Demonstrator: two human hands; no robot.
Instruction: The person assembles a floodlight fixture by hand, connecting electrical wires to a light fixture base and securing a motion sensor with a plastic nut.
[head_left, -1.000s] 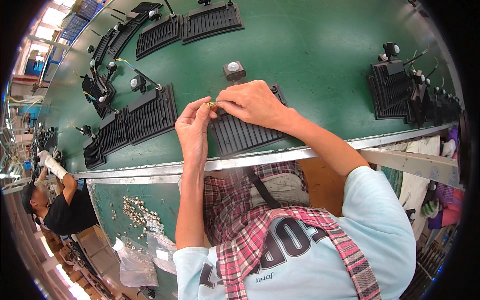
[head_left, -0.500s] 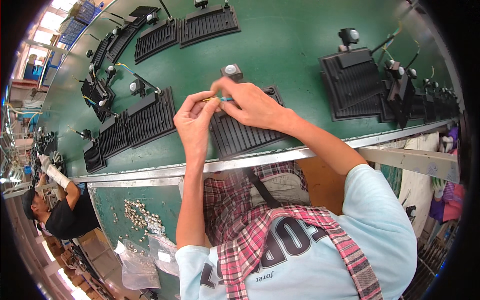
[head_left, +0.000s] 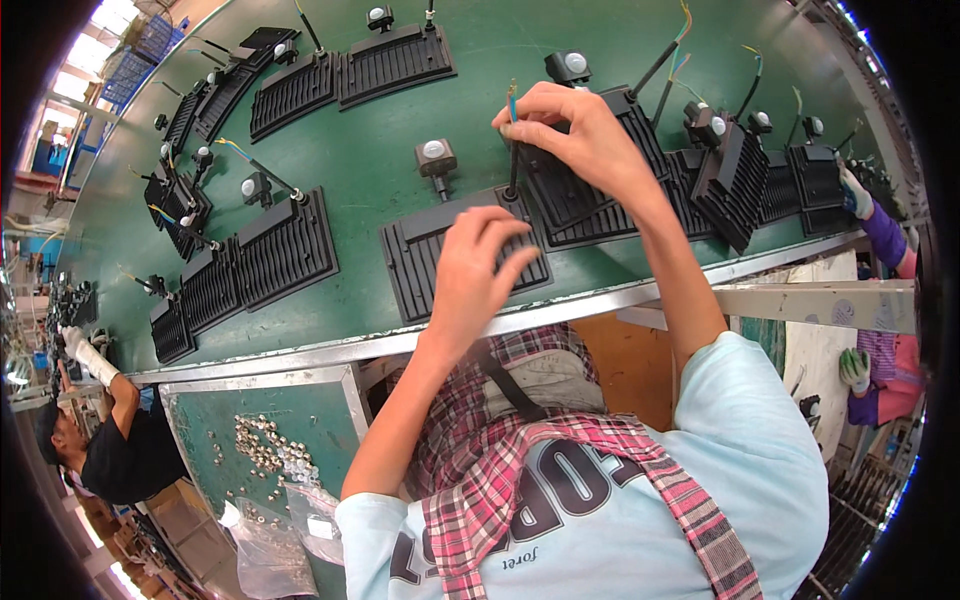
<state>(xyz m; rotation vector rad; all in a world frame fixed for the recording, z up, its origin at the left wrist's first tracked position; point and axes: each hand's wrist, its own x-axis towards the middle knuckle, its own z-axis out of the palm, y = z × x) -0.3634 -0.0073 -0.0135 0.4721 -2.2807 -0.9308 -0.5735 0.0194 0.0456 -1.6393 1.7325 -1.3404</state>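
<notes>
A ribbed black floodlight housing (head_left: 408,278) lies on the green bench at my front, with a black motion sensor with a white dome (head_left: 434,155) at its far edge. From the same edge a black cable (head_left: 514,170) rises upright, its coloured wire ends showing at the top. My right hand (head_left: 595,140) pinches this cable near the wires, thumb and forefinger closed on it. Above the housing's ribs hovers my left hand (head_left: 474,272), holding nothing, fingers loosely apart and slightly blurred.
More housings (head_left: 395,68) stand in rows at the far left and left; several overlap at the right (head_left: 735,185). A lower green tray (head_left: 200,400) holds small metal nuts (head_left: 265,445) and plastic bags (head_left: 270,555). Co-workers' gloved hands are at the left (head_left: 85,350) and right (head_left: 855,192).
Both hands were together at the wire ends. Now my right hand holds the cable upright farther right, and my left has let go and come down nearer over the housing.
</notes>
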